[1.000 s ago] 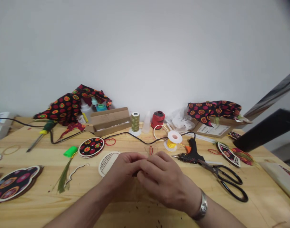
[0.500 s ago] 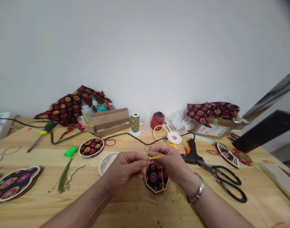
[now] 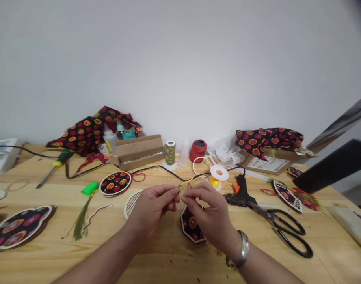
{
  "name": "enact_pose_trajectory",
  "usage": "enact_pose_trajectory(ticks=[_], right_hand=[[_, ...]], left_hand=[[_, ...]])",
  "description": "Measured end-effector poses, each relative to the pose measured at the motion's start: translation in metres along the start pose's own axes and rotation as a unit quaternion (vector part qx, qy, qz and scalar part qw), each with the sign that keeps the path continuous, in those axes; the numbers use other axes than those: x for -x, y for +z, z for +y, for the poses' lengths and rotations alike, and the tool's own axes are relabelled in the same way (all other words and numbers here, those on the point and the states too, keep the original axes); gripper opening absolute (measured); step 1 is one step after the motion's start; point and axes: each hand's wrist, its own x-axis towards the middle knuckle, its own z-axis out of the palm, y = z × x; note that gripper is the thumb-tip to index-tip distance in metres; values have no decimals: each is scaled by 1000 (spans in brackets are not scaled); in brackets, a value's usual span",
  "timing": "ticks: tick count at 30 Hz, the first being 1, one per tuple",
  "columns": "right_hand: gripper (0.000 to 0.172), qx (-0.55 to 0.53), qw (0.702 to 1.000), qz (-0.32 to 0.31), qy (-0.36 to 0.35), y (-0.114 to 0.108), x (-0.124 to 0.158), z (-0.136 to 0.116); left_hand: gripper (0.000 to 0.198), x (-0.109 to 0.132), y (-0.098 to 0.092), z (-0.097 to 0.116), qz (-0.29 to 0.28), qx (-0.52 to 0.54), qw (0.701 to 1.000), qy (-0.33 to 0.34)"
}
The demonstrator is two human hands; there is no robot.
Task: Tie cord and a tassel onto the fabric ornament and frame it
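Observation:
My left hand (image 3: 152, 209) and my right hand (image 3: 208, 215) meet above the wooden table (image 3: 157, 260), both pinching a thin yellow cord (image 3: 185, 183) between thumb and fingers. The cord's end sticks up just above my fingertips and more of it trails down past my right palm. Under my right hand lies an octagonal ornament (image 3: 190, 225) covered in black cloth with red and orange dots, partly hidden by the hand. I wear a metal watch on the right wrist.
A yellow cord spool (image 3: 218, 175), black glue gun (image 3: 241, 193) and black scissors (image 3: 287, 230) lie right of my hands. Green thread (image 3: 170, 153), red thread (image 3: 197, 150), a cardboard box (image 3: 138, 152), patterned fabric (image 3: 90, 132), round ornaments (image 3: 114, 183) and a screwdriver (image 3: 52, 170) sit behind and left.
My hands lifted off the table and parted, uncovering the octagonal ornament. They now pinch the yellow cord, with its end raised a little higher than half a second ago.

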Motion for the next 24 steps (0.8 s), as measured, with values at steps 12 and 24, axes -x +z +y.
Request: enact_pose_trajectory(ticks=[12,24], right_hand=[[7,43,996,-47,-69,1,6,4],[14,-65,993,-50,-89,-11,2,-11]], left_hand=[[19,-2,-2,-5,-4,-11,1000,-1],[17,-1,0,3,-7,83,996,-41]])
